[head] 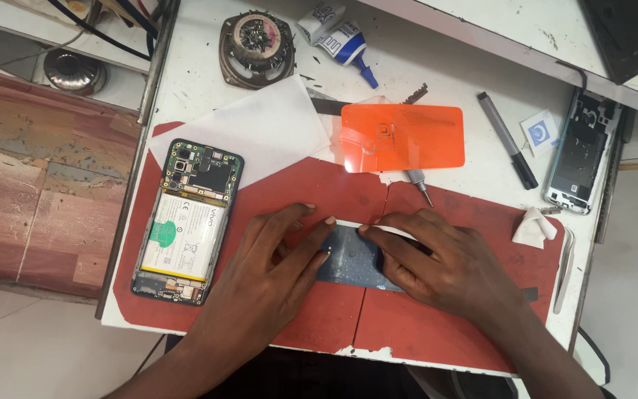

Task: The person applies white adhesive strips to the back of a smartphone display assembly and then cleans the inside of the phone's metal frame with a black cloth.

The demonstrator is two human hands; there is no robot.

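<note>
A dark glossy phone panel (350, 260) lies flat on a red work mat (422, 325) near the table's front. My left hand (271, 273) rests over its left end, fingertips on the top edge. My right hand (444, 262) covers its right end, index finger pressing along a thin white strip (352, 222) at the panel's upper edge. Both hands press down; neither lifts anything. To the left an opened phone (186, 222) lies face down, battery and circuit board exposed.
An orange plastic sheet (404, 137) and a white paper sheet (249, 133) lie behind the mat. A round magnet tray (255, 41), glue tube (337, 37), screwdriver (417, 183), pen (507, 139), phone frame (581, 151), tweezers (564, 270) and white wipe (533, 227) are around.
</note>
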